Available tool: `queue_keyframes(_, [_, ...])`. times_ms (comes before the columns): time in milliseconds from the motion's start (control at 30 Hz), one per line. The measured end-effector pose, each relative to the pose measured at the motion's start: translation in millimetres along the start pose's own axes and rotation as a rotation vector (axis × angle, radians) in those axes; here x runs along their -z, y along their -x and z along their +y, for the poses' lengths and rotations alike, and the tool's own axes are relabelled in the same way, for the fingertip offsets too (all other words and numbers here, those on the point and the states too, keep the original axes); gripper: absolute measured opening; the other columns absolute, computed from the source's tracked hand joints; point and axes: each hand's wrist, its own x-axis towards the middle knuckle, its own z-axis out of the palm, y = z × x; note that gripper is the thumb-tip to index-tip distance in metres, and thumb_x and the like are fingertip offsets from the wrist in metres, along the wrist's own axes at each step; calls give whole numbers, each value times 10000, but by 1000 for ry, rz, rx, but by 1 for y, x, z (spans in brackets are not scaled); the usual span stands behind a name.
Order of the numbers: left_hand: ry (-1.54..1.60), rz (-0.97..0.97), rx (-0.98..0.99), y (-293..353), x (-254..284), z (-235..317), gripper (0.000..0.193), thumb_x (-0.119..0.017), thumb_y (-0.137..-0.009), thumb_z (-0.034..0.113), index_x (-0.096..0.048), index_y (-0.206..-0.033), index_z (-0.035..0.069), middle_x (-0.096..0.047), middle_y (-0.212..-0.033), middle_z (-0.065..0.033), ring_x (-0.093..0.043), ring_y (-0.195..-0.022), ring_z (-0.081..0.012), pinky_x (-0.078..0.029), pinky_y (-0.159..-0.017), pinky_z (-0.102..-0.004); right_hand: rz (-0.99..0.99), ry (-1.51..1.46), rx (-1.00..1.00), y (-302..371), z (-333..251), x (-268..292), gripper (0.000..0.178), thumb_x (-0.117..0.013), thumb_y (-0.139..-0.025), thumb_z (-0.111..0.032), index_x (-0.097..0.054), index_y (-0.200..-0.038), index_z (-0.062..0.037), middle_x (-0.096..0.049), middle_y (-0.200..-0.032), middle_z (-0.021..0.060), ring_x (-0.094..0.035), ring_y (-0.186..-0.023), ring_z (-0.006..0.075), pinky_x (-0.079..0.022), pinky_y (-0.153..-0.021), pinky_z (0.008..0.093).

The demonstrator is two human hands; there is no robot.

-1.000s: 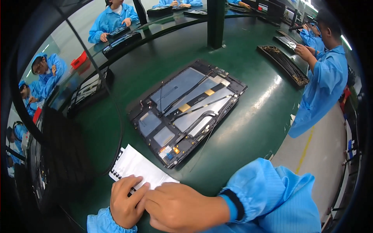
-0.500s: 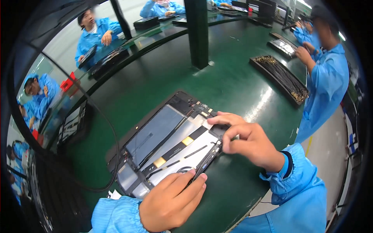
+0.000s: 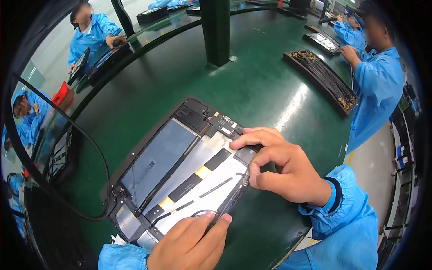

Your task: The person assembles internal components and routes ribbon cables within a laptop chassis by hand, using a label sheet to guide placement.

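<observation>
An opened tablet lies tilted on the green tabletop, its insides facing up. Inside it I see a grey battery, a black ribbon cable with gold patches across a pale metal sheet, and a small circuit board at the far corner. My left hand grips the near edge, fingertips on the rim beside a thin black wire. At the right-hand corner, my right hand is curled, with thumb and fingers pinching the tablet's edge. The parts directly under my fingers are hidden.
A long dark tray of black cables with gold ends stands at the far right, before a co-worker in blue. A dark green post rises from the table. A black cable loops down at left, beside the tablet.
The view has shifted, so the table and post sit farther left and higher. Both my hands keep their hold on the tablet. The co-worker at back left has lowered a hand.
</observation>
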Motion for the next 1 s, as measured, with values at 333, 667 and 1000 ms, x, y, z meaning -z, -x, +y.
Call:
queue_keyframes(333, [11, -14, 32, -32, 6, -7, 274, -542, -664, 38, -555, -912, -79, -548, -906, -176, -543, -822, -303, -440, -683, -366, 13, 45, 17, -2, 2, 1, 57, -572, -663, -52, -575, -670, 5, -548, -1055, 111, -409, -1082, 299, -312, -916, 375])
queue_keyframes(667, [-22, -4, 54, -38, -12, -13, 309, -543, -659, 14, -538, -952, -85, -533, -890, -184, -534, -779, -310, -437, -676, -359, 59, -88, -54, 0, 6, 9, 47, -622, -603, -11, -580, -621, 1, -571, -1019, 120, -508, -987, 294, -397, -848, 359])
queue_keyframes(1000, [52, 0, 70, -41, -12, -11, 334, -545, -646, -44, -531, -976, -94, -520, -883, -187, -524, -748, -314, -428, -654, -356, 34, 30, 113, 2, 3, 10, 110, -649, -592, -5, -619, -692, -40, -562, -1004, 103, -483, -974, 283, -389, -832, 358])
